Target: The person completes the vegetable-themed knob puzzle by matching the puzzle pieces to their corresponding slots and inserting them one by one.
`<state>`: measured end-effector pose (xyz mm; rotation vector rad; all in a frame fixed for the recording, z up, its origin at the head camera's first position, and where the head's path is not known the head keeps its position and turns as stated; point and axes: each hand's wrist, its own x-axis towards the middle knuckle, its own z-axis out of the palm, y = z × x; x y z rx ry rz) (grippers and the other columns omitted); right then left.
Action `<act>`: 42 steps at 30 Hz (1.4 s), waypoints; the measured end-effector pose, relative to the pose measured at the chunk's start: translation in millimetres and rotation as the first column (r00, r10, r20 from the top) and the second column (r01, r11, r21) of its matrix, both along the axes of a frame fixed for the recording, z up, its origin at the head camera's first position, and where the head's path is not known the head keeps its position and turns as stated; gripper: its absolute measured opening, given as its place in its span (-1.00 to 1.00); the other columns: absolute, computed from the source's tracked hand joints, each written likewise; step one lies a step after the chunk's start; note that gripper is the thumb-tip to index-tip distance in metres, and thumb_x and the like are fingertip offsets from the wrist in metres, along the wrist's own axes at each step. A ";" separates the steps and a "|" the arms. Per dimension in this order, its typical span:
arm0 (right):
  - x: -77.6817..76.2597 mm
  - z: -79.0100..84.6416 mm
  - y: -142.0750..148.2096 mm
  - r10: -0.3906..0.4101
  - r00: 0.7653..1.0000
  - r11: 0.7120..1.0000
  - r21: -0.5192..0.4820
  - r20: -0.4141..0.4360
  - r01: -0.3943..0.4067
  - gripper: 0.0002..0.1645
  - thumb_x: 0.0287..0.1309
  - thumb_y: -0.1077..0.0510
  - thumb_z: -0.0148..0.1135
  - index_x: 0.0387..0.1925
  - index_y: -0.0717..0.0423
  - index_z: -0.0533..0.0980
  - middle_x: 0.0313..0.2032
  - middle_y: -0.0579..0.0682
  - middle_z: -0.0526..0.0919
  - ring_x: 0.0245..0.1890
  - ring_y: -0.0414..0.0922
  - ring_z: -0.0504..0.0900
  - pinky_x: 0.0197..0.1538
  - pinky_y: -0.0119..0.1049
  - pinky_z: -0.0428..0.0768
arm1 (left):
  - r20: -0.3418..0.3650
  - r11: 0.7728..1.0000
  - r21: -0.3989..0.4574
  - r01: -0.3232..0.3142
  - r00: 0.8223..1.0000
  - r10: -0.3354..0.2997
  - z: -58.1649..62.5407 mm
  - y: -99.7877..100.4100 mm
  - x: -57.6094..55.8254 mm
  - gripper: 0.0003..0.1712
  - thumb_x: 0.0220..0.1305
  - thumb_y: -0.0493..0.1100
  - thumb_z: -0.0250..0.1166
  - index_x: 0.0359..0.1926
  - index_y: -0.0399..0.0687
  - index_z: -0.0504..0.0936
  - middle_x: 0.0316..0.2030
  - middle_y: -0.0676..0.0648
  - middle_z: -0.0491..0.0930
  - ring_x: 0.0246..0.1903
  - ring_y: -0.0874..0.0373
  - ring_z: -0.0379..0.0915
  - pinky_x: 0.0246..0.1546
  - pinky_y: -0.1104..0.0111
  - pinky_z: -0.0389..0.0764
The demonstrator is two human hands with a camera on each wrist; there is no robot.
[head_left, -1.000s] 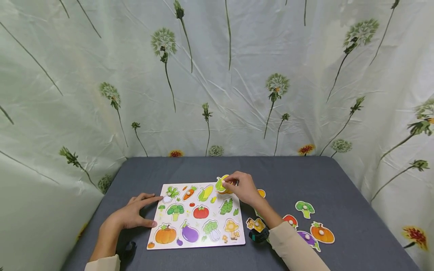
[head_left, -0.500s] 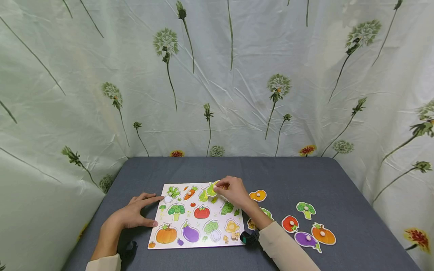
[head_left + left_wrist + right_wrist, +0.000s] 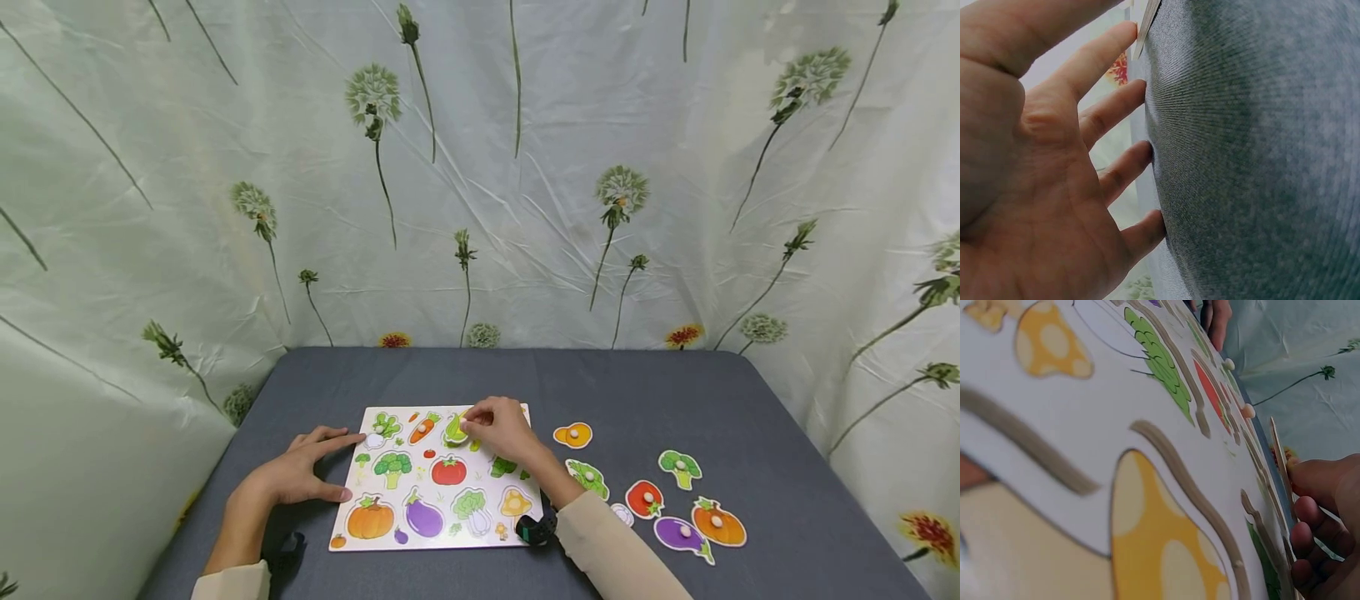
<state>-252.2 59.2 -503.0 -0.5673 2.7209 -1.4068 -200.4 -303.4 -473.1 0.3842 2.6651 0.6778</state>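
Observation:
A white peg puzzle board (image 3: 442, 542) with vegetable pictures lies on the dark cloth. Over the corn picture in its top row, my right hand (image 3: 501, 429) pinches the small knob of a corn puzzle piece (image 3: 454, 429). The right wrist view catches a thin puzzle piece (image 3: 1280, 450) edge-on, tilted, at those fingertips. My left hand (image 3: 300, 471) is spread at the board's left side, index fingertip and thumb at its edge. In the left wrist view its fingers (image 3: 1125, 175) reach down to the cloth. Beside the corn, a carrot piece (image 3: 423, 429) and a radish-like piece (image 3: 384, 425) sit in the board.
Loose knobbed pieces lie right of the board: an orange gourd shape (image 3: 566, 436), a leafy green one (image 3: 581, 472), broccoli (image 3: 680, 468), tomato (image 3: 639, 492), eggplant (image 3: 671, 537) and pumpkin (image 3: 720, 532). My right forearm crosses the board's lower right corner. A floral curtain (image 3: 510, 208) hangs behind.
My right hand has carried the corn piece left from the board's upper right corner and lowered it onto the corn picture. The left hand stays put at the board's edge.

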 end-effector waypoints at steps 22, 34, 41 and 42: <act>3.7 -7.3 -12.0 -0.054 0.998 0.997 0.057 -0.013 0.055 -0.91 0.23 0.07 0.46 -0.28 -0.02 0.77 -0.41 -0.17 0.62 -0.46 -0.29 0.47 -0.36 -0.42 0.43 | 0.006 1.000 -0.005 -0.003 1.000 0.003 -0.6 0.7 -0.1 0.08 -0.05 0.24 0.63 0.50 0.17 0.41 0.47 -0.32 0.23 0.35 -0.42 0.12 0.18 -0.49 0.22; 3.5 -9.2 -13.5 -0.077 0.997 0.993 0.086 -0.001 0.077 -0.90 0.21 0.04 0.46 -0.29 -0.05 0.75 -0.42 -0.18 0.59 -0.45 -0.27 0.44 -0.36 -0.41 0.39 | 0.000 1.000 -0.005 -0.002 1.000 0.002 0.1 1.5 0.5 0.08 -0.05 0.24 0.63 0.49 0.15 0.42 0.46 -0.33 0.24 0.34 -0.42 0.13 0.18 -0.49 0.22; 3.8 -9.5 -14.1 -0.080 0.997 0.992 0.094 0.004 0.079 -0.89 0.20 0.04 0.46 -0.29 -0.03 0.73 -0.43 -0.17 0.58 -0.45 -0.26 0.43 -0.36 -0.40 0.39 | -0.004 1.000 -0.006 0.000 1.000 0.000 -0.3 1.1 0.4 0.08 -0.05 0.25 0.62 0.49 0.15 0.42 0.46 -0.33 0.25 0.33 -0.41 0.13 0.18 -0.49 0.23; 3.8 -9.4 -14.0 -0.080 0.997 0.992 0.094 0.006 0.080 -0.89 0.21 0.04 0.46 -0.28 -0.03 0.73 -0.43 -0.18 0.58 -0.45 -0.26 0.42 -0.35 -0.40 0.38 | -0.005 1.000 -0.004 0.000 1.000 0.000 -0.4 1.0 0.5 0.08 -0.05 0.25 0.62 0.49 0.14 0.42 0.46 -0.33 0.25 0.33 -0.41 0.13 0.18 -0.49 0.23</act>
